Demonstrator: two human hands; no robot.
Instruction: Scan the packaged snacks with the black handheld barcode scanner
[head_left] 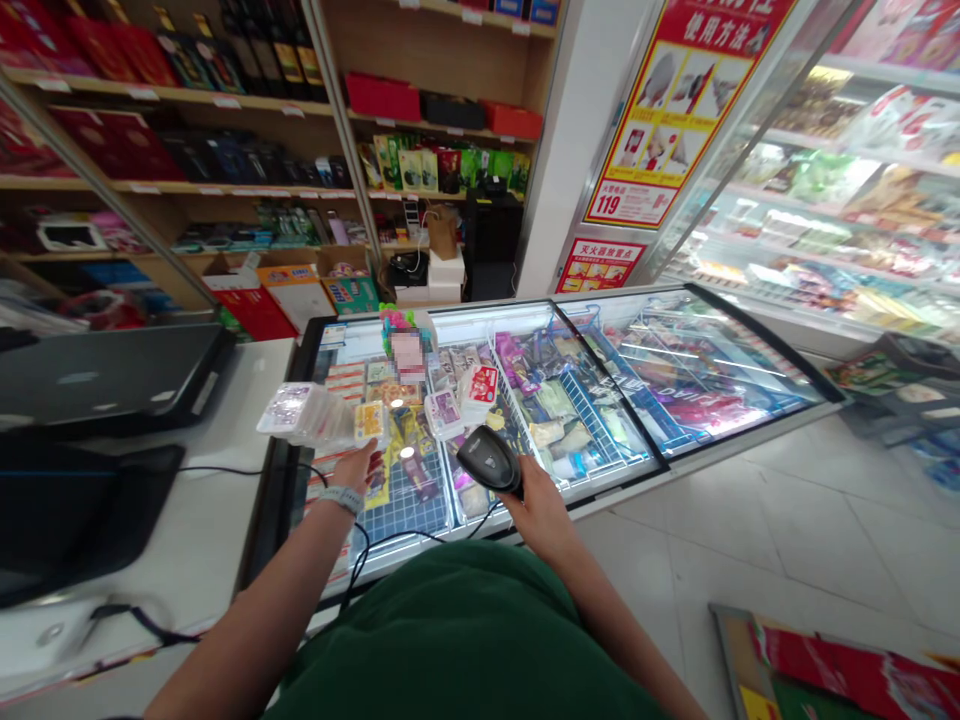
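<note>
My right hand [541, 503] is wrapped round the handle of a black barcode scanner [489, 460], whose head points up and left over the glass-topped freezer [600, 497]. My left hand [358, 468] touches the near edge of a small clear pack with yellow contents [370, 423]; its fingers are partly hidden. That pack stands at the right end of a row of clear packs [300, 412]. Between the hands and farther back on the glass are a pack with purple print [444, 412] and a stack with a red label [480, 388].
A black laptop-like device [105, 370] rests on the white counter [217, 480] at left. Black cables cross the freezer's near side. Shelves [247, 188] of bottles and boxes stand behind; a lit display case [847, 190] is at right. A crate [739, 640] sits on the floor.
</note>
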